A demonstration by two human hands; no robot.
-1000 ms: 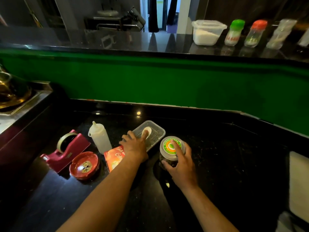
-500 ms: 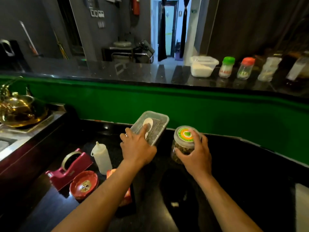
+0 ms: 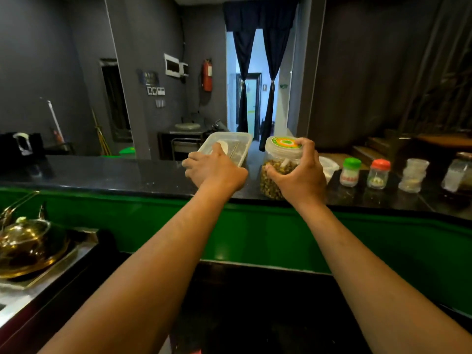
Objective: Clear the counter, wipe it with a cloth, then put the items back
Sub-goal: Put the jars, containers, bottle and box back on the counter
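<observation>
Over the raised black ledge (image 3: 107, 175) above the green wall panel (image 3: 255, 233), both arms reach forward side by side. Left hand (image 3: 217, 172) is closed around the near end of a clear plastic container (image 3: 229, 146), thumb on its lid, holding it tilted above the ledge; something pale and round shows through the lid. Right hand (image 3: 296, 175) is wrapped around a clear jar (image 3: 278, 169) with a green and orange label on its lid and brownish-green contents inside; the jar's base is at the ledge, though whether it touches cannot be told. The two hands are near each other but apart, each clamped on its own item. To the right on the ledge stand a green-capped bottle (image 3: 351, 172), a red-capped bottle (image 3: 379, 173) just beside it, and further right a clear ribbed jar (image 3: 413, 175). Part of a white tub (image 3: 329, 167) shows behind the right hand. Below, the dark lower bench (image 3: 255, 315) fills the foreground, and a brass-coloured kettle (image 3: 25, 246) sits on a steel surface at the left.
</observation>
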